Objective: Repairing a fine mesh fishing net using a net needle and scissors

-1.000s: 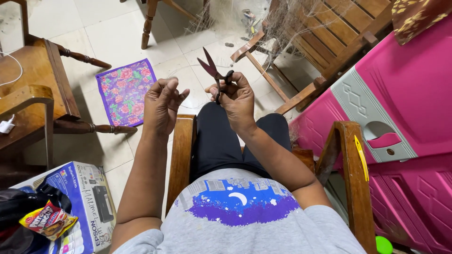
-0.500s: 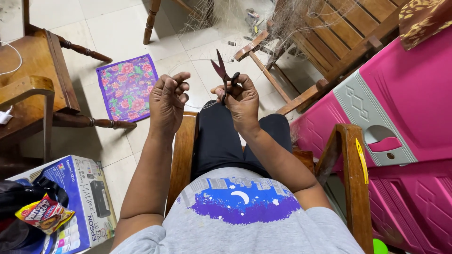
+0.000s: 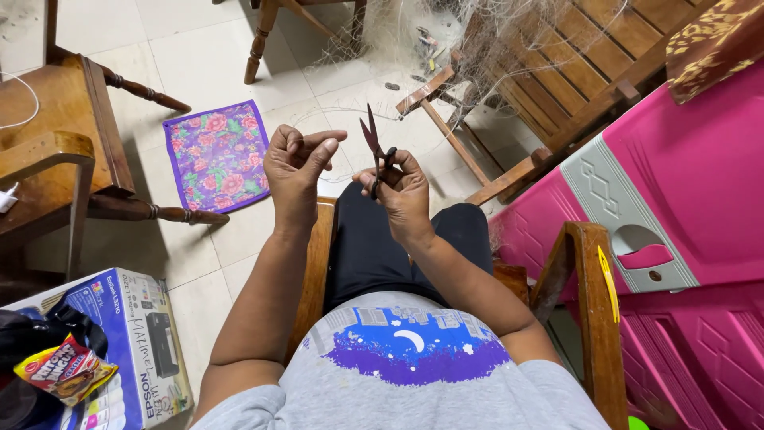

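Tiled floor (image 3: pixel 207 56), floral mat (image 3: pixel 216 155), scissors (image 3: pixel 374 147)

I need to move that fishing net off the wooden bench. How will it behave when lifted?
The net looks floppy and light, since it drapes in fine tangled strands. It will probably snag on the bench slats and corners.

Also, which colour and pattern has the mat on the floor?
The mat is purple with pink roses and green leaves, shown best in the head view.
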